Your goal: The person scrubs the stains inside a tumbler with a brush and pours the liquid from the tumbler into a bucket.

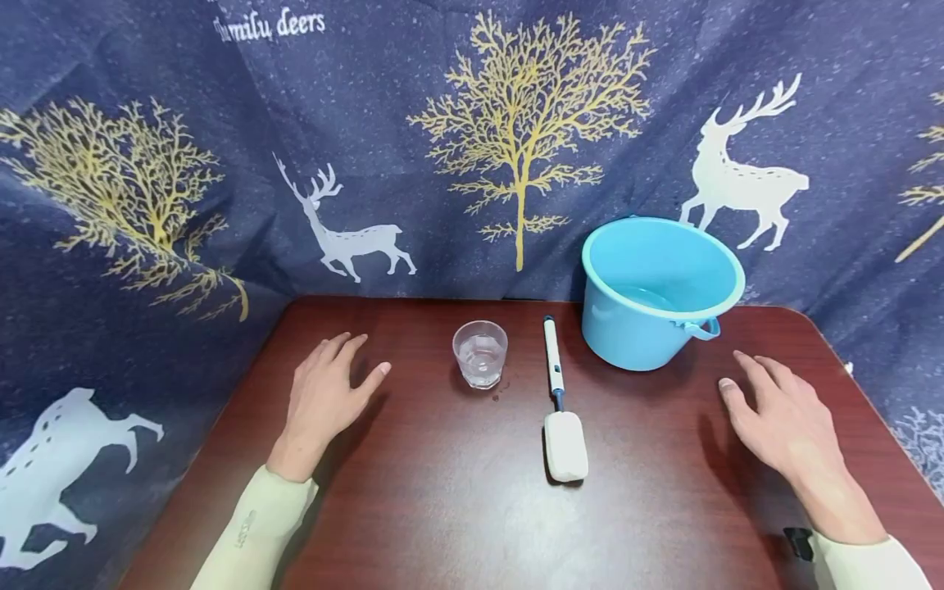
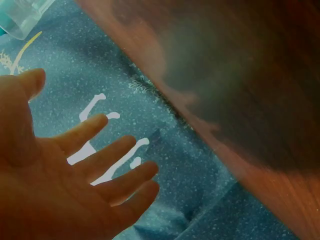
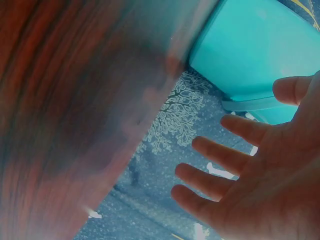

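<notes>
My left hand [image 1: 324,401] is at the left of the table, fingers spread and holding nothing, left of a clear faceted glass [image 1: 481,356] with clear liquid inside. In the left wrist view the same hand [image 2: 85,170] shows its palm and separated fingers. On the right, my right hand [image 1: 792,422] is also spread and holds nothing; the blue bucket [image 1: 634,328] stands just beyond it to the left. The right wrist view shows that palm [image 3: 260,170] near the bucket [image 3: 255,50]. Between glass and bucket lies a white-headed brush [image 1: 566,447] with a white and blue handle.
The dark red wooden table [image 1: 442,524] has rounded back corners. Behind it hangs a blue cloth [image 1: 383,106] with deer and golden trees. Small drops lie by the glass. A black object [image 1: 799,542] is at the right cuff.
</notes>
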`<state>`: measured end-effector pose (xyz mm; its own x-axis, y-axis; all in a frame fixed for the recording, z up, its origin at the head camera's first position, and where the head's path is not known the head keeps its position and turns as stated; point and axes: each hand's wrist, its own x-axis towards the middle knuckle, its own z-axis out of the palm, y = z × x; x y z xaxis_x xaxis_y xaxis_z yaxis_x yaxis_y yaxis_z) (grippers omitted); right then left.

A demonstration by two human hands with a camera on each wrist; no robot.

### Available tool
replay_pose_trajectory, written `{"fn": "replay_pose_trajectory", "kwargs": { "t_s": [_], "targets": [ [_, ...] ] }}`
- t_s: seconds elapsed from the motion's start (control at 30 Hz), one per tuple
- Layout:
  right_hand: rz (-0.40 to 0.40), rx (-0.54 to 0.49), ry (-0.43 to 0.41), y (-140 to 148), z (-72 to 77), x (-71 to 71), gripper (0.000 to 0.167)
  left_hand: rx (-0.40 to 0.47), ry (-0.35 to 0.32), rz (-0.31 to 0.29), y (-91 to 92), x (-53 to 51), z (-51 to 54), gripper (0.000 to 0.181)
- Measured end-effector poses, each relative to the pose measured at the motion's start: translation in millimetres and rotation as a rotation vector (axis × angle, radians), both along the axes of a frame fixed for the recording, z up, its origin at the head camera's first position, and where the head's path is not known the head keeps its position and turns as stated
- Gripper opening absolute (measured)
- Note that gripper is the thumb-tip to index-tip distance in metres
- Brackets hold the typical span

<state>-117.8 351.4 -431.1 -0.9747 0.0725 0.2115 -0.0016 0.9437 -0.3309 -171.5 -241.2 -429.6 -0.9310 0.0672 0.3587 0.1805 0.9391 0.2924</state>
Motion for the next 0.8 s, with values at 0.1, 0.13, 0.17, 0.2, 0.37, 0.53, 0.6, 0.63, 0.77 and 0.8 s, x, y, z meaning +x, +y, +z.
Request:
{"fn": "replay_pose_trajectory", "kwargs": {
  "t_s": [0.1, 0.13, 0.17, 0.2, 0.37, 0.53, 0.6, 0.63, 0.77, 0.8],
  "targets": [
    [0.0, -0.006, -0.011, -1.7, 1.4, 0.5, 0.058, 0.001, 0.012, -0.011, 0.7, 1.0, 0.5, 0.064],
    [0.001, -0.008, -0.011, -2.1, 1.7, 0.5, 0.058, 0.002, 0.013, -0.014, 0.8, 1.4, 0.6, 0.063],
    [0.002, -0.01, -0.014, -2.6, 1.9, 0.6, 0.058, 0.002, 0.011, -0.016, 0.9, 1.7, 0.4, 0.062],
    [0.003, -0.011, -0.015, -3.0, 2.0, 0.7, 0.057, 0.004, 0.008, -0.02, 0.9, 2.0, 0.3, 0.061],
    [0.02, -0.014, -0.009, -5.3, 2.3, 0.8, 0.055, 0.01, -0.012, -0.034, 1.6, 2.6, 0.1, 0.058],
    [0.033, -0.01, -0.009, -6.7, 4.2, 1.2, 0.053, 0.024, -0.02, -0.049, 2.9, 2.6, 1.1, 0.056],
    [0.037, -0.009, -0.017, -7.3, 5.4, 1.6, 0.053, 0.032, -0.025, -0.056, 3.4, 2.3, 0.7, 0.056],
    [0.038, -0.01, -0.02, -7.9, 6.0, 1.8, 0.053, 0.037, -0.029, -0.061, 3.8, 2.2, 0.8, 0.056],
    [0.048, -0.019, -0.029, -12.1, 7.9, 3.1, 0.053, 0.058, -0.049, -0.082, 5.6, 2.0, 0.3, 0.056],
    [0.052, -0.023, -0.032, -13.4, 8.2, 3.4, 0.053, 0.064, -0.054, -0.086, 6.2, 2.3, 0.5, 0.056]
  ]
}}
